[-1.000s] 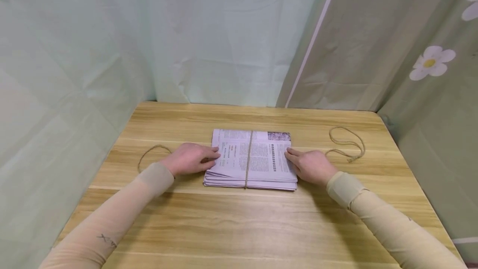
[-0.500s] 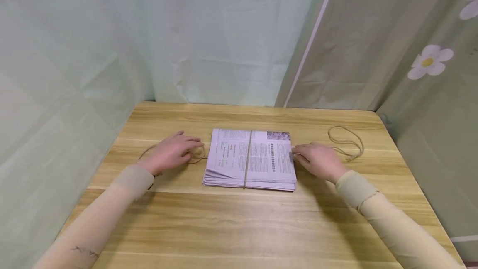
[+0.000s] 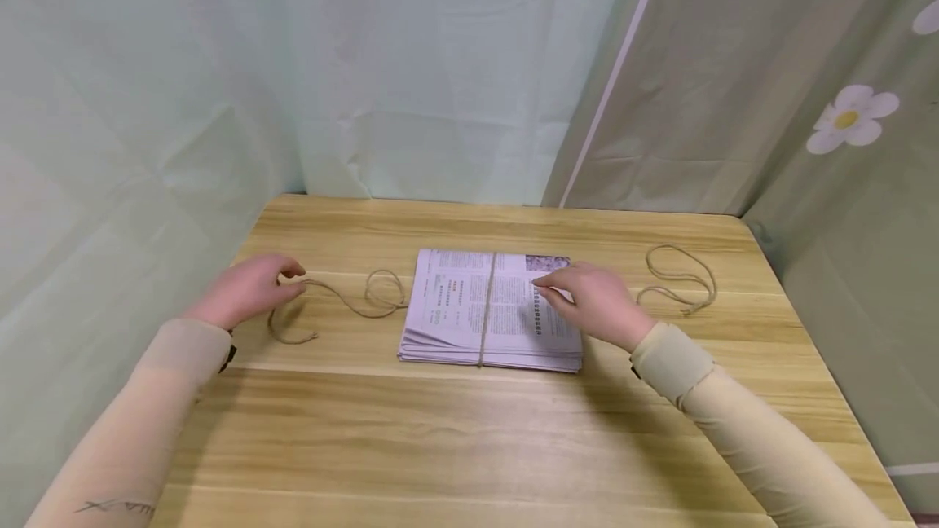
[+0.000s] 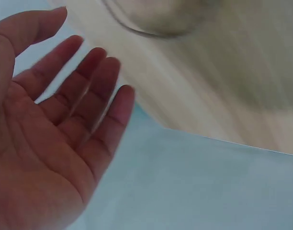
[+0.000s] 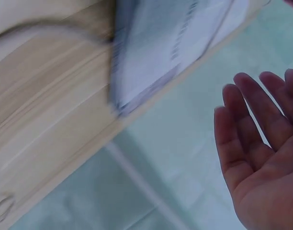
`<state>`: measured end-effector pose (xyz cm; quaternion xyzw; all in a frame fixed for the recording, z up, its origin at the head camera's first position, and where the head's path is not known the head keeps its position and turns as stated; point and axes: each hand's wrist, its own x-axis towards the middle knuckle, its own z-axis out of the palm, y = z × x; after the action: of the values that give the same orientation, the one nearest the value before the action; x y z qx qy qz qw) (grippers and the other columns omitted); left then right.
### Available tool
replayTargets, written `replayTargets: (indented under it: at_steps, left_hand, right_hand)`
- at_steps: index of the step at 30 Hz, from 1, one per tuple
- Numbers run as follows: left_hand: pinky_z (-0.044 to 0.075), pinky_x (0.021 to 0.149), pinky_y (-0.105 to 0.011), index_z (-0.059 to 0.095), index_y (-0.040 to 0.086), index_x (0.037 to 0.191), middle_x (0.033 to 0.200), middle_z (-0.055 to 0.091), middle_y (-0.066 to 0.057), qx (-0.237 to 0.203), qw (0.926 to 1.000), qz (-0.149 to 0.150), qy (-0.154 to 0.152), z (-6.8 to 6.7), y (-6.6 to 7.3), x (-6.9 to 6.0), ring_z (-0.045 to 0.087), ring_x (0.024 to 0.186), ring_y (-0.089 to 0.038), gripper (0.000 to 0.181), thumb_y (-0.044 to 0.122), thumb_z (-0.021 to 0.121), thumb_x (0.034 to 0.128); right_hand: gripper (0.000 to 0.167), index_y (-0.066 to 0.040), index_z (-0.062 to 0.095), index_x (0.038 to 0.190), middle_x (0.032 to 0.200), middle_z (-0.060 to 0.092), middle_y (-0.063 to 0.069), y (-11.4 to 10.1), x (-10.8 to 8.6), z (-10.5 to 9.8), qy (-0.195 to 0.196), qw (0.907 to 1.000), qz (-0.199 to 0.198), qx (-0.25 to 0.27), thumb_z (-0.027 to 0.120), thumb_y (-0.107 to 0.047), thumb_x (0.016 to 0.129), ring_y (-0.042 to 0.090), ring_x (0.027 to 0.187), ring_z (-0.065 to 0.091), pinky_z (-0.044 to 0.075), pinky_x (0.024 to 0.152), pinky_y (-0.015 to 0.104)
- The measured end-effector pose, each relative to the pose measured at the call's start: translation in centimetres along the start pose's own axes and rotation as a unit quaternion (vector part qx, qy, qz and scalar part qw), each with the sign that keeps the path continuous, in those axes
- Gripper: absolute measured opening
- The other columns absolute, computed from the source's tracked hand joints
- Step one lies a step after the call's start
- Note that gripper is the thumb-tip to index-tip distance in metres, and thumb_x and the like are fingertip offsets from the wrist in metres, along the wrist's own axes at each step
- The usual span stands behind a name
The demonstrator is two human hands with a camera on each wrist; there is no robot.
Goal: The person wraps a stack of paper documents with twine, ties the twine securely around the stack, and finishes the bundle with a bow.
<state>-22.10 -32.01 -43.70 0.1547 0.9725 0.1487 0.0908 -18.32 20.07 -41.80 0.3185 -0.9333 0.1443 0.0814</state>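
Note:
A folded stack of newspapers (image 3: 447,308) lies mid-table with a twine strand (image 3: 487,308) running over its top. More twine (image 3: 359,312) trails from the stack's left side, and its far part passes by my left hand (image 3: 249,288). Relaxed fingers (image 4: 120,103) with nothing between them show in the left wrist view; whether a fingertip touches the twine cannot be told. Over the stack's right part hovers my right hand (image 3: 597,300). Its palm and loosely bent fingers (image 5: 249,98) are bare in the right wrist view.
A second loose length of twine (image 3: 678,275) curls to the right of the stack. The wooden tabletop (image 3: 469,446) reaches back to pale green curtains (image 3: 455,88). On the right hangs a curtain with white flowers (image 3: 851,119).
My left hand has left the stack and moved left, uncovering the looped twine there. From the stack's right edge, my right hand first drew slightly away, then moved in above the newspapers.

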Motion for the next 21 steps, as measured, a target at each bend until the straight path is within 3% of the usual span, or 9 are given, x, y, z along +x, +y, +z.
replayTargets:
  at_steps: [7, 12, 17, 21]
  left_hand:
    - [0.051, 0.08, -0.053, 0.062, -0.005, 0.115, 0.107, 0.068, -0.019, -0.028, 0.9963, -0.069, -0.043, 0.7, -2.0, -0.8, 0.063, 0.095, -0.034, 0.05, 0.041, 0.068, 0.0962]
    - [0.048, 0.071, -0.042, 0.061, -0.001, 0.107, 0.097, 0.066, -0.011, -0.035, 0.994, -0.087, -0.056, 1.2, -2.5, -0.9, 0.058, 0.083, -0.025, 0.043, 0.041, 0.067, 0.0957]
    - [0.049, 0.073, -0.046, 0.058, -0.004, 0.11, 0.103, 0.065, -0.019, -0.043, 0.9929, -0.1, -0.049, 1.4, -2.8, -0.9, 0.059, 0.087, -0.03, 0.047, 0.039, 0.066, 0.0965]
    - [0.049, 0.078, -0.052, 0.055, -0.009, 0.114, 0.111, 0.063, -0.027, -0.046, 0.9919, -0.114, -0.034, 1.5, -3.1, -0.9, 0.06, 0.091, -0.035, 0.05, 0.037, 0.065, 0.0968]
  right_hand:
    - [0.023, -0.015, 0.078, 0.117, 0.11, 0.076, -0.003, -3.6, 3.0, 1.7, -0.038, 0.9966, -0.073, 0.008, 0.063, -0.024, 0.102, 0.019, 0.101, 0.07, 0.055, 0.089, 0.04]
    - [0.024, -0.014, 0.077, 0.119, 0.114, 0.075, -0.002, -5.5, 4.8, 3.3, -0.066, 0.9939, -0.089, 0.003, 0.064, -0.024, 0.102, 0.019, 0.105, 0.068, 0.053, 0.091, 0.038]
    - [0.03, -0.013, 0.071, 0.128, 0.123, 0.072, 0.0, -7.2, 6.2, 4.8, -0.089, 0.9888, -0.113, -0.041, 0.064, -0.026, 0.102, 0.022, 0.116, 0.064, 0.048, 0.102, 0.037]
    - [0.033, -0.014, 0.07, 0.131, 0.127, 0.07, 0.0, -8.9, 7.2, 5.8, -0.106, 0.9844, -0.128, -0.057, 0.063, -0.03, 0.103, 0.022, 0.119, 0.062, 0.046, 0.104, 0.037]
